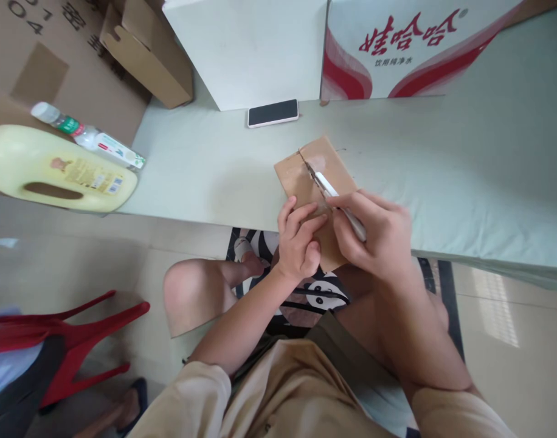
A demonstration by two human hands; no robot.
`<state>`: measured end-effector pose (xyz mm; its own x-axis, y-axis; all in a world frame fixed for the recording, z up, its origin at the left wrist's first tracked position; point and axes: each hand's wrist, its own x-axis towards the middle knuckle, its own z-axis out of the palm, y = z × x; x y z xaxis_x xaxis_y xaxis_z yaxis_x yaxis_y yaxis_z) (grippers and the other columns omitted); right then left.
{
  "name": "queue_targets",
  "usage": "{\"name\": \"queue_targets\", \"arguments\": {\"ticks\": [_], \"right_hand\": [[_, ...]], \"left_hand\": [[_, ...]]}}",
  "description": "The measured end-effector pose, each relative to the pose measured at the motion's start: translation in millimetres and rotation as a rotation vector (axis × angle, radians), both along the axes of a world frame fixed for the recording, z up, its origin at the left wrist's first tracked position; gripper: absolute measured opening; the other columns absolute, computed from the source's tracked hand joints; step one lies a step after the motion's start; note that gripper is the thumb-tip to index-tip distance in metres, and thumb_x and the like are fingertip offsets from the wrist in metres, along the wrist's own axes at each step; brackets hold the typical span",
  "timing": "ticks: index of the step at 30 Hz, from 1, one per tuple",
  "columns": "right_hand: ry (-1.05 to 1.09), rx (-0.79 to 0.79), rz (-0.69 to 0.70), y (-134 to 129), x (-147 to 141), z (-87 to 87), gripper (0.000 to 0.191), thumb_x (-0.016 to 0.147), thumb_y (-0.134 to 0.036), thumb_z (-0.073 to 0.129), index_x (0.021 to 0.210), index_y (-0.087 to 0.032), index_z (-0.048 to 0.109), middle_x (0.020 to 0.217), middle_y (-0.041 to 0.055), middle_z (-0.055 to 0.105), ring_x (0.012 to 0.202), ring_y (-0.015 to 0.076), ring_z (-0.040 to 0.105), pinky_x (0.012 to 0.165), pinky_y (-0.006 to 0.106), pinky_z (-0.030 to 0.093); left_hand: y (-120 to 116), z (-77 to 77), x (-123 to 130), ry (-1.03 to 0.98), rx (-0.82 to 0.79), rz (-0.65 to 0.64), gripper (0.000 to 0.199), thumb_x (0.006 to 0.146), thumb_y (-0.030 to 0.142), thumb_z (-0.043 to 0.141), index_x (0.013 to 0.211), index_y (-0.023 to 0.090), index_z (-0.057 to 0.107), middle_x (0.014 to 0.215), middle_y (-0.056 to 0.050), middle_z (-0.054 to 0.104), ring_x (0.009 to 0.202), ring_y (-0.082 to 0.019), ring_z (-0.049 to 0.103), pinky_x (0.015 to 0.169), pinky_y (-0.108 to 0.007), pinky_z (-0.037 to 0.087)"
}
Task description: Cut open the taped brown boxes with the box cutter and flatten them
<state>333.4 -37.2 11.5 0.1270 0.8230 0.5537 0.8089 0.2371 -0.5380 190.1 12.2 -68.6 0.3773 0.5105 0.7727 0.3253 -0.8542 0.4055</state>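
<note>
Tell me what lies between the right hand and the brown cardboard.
In the head view, a white cutter: the right hand holds its handle, and its dark front end reaches the brown cardboard.

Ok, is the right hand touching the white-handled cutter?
Touching: the head view shows the right hand gripping the white-handled cutter between thumb and fingers.

One head-worn camera looks forward and steeply down at close range — left hand (298, 242) and right hand (379, 234) near mid-frame, table (200, 167) above, wearer's shirt (292, 386) at bottom centre.
</note>
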Motion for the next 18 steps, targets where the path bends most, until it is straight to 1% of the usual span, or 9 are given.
{"name": "queue_targets", "arguments": {"ticks": [3,5,8,11,15,18], "right_hand": [[0.095,0.071,0.053,-4.1,3.2,1.8,0.019,0.082,-0.015,0.052,0.082,-0.018,0.07,0.063,0.0002,0.063,0.051,0.0111,0.053,0.049,0.025,0.038],[0.151,0.129,0.082,-8.7,6.8,4.3,0.02,0.083,-0.014,0.05,0.077,-0.019,0.069,0.059,-0.0002,0.059,0.048,0.0108,0.05,0.047,0.026,0.036],[0.186,0.211,0.112,-18.4,12.0,11.7,0.023,0.087,-0.02,0.049,0.073,-0.02,0.068,0.055,0.0,0.056,0.045,0.0108,0.046,0.045,0.028,0.033],[0.168,0.182,0.102,-32.6,12.7,24.2,0.026,0.09,-0.028,0.051,0.073,-0.02,0.068,0.054,0.0004,0.055,0.044,0.0113,0.045,0.046,0.029,0.032],[0.219,0.117,0.08,-55.1,8.4,41.6,0.025,0.091,-0.034,0.054,0.077,-0.022,0.071,0.061,0.0024,0.061,0.051,0.0145,0.054,0.05,0.031,0.038],[0.19,0.118,0.073,-65.4,8.0,44.9,0.028,0.094,-0.036,0.053,0.078,-0.023,0.071,0.061,0.0024,0.061,0.053,0.0158,0.056,0.052,0.032,0.038]], "left_hand": [[-0.7,1.4,-0.8,0.022,-0.009,0.019,0.043,0.102,0.038,0.022,0.118,0.022,0.059,0.121,-0.008,0.066,0.118,-0.024,0.06,0.121,-0.05,0.033],[-1.1,2.7,-1.6,0.03,-0.006,0.03,0.044,0.103,0.04,0.022,0.116,0.021,0.06,0.12,-0.009,0.066,0.118,-0.024,0.06,0.12,-0.05,0.034],[-1.1,4.3,-2.8,0.024,0.003,0.023,0.044,0.104,0.04,0.023,0.115,0.02,0.06,0.119,-0.01,0.067,0.12,-0.025,0.06,0.118,-0.051,0.036],[-0.4,5.0,-3.8,0.032,-0.001,0.014,0.045,0.104,0.041,0.023,0.116,0.02,0.06,0.12,-0.011,0.067,0.119,-0.025,0.061,0.117,-0.052,0.036],[0.5,5.1,-4.5,0.042,-0.001,0.009,0.045,0.104,0.042,0.023,0.117,0.02,0.06,0.119,-0.011,0.066,0.118,-0.025,0.062,0.117,-0.053,0.036],[0.5,4.0,-4.3,0.027,0.0,-0.006,0.045,0.104,0.042,0.024,0.118,0.02,0.06,0.119,-0.011,0.066,0.119,-0.025,0.061,0.118,-0.052,0.035]]}}
